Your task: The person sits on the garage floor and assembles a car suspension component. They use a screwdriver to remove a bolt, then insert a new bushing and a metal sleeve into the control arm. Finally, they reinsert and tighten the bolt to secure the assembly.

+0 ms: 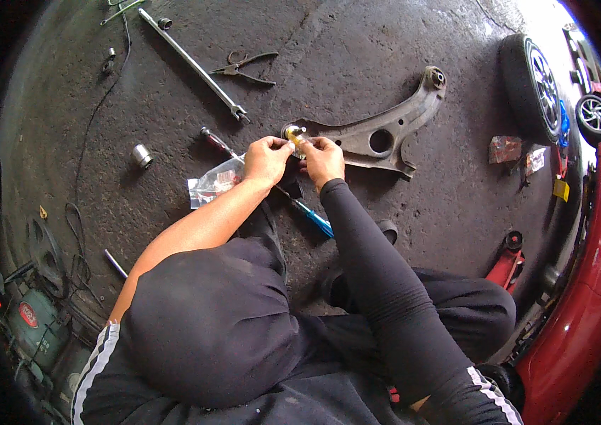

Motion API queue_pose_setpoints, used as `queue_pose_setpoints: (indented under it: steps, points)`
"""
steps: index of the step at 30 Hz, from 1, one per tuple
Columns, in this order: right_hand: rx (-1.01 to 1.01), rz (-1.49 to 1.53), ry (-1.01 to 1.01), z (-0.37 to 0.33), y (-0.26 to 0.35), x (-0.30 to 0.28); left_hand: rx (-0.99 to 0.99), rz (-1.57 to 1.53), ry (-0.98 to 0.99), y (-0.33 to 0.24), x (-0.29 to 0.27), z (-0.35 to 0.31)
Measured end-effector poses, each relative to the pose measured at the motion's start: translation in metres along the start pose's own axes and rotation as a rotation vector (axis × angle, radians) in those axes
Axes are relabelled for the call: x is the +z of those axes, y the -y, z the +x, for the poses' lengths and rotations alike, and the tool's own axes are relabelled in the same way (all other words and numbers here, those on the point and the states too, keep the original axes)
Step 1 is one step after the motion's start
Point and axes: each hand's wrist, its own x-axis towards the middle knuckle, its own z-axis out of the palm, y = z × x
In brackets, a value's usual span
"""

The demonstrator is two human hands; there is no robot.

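A dark grey, rough concrete floor (357, 42) is filling most of the frame; it is looking like a car workshop, with a red car body (584, 312) at the right edge and a black tyre with a silver rim (533, 86) standing at the upper right.

Near the centre, the left hand (266, 160) and the right hand (323, 160) are meeting over a small yellowish metal joint part (293, 134). The fingers of both hands are pinching this part, which is sitting at the left end of a grey, curved metal control arm (385, 131) lying on the floor.

A clear, crumpled plastic bag (214, 183) is lying just left of the left hand. A reddish, flat plastic packet (504, 149) is lying at the right, below the tyre, and a small yellow tag (561, 189) is lying near it.

A blue-handled screwdriver (314, 218) is partly hidden under the forearms. The green machine (31, 319) at the lower left is cut off by the dark rim.
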Motion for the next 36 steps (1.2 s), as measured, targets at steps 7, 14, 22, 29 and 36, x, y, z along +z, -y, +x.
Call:
queue_pose_setpoints:
  steps: [7,14,22,29,36]
  points:
    - [0.034,0.010,0.010,0.004,0.002,0.001,-0.012,-0.102,0.012,0.010,0.005,0.006]
    - [0.031,-0.013,-0.013,0.012,0.005,0.005,-0.043,-0.111,-0.022,0.005,0.011,-0.002]
    - [0.008,-0.077,-0.044,0.012,0.001,0.005,0.004,-0.141,-0.019,0.005,0.014,-0.006]
    - [-0.077,-0.011,-0.169,0.006,-0.011,-0.017,0.194,-0.059,0.019,0.015,-0.004,-0.008]
    - [-0.679,-0.830,0.240,-0.035,-0.012,-0.043,0.255,0.008,-0.076,0.015,-0.072,-0.030]
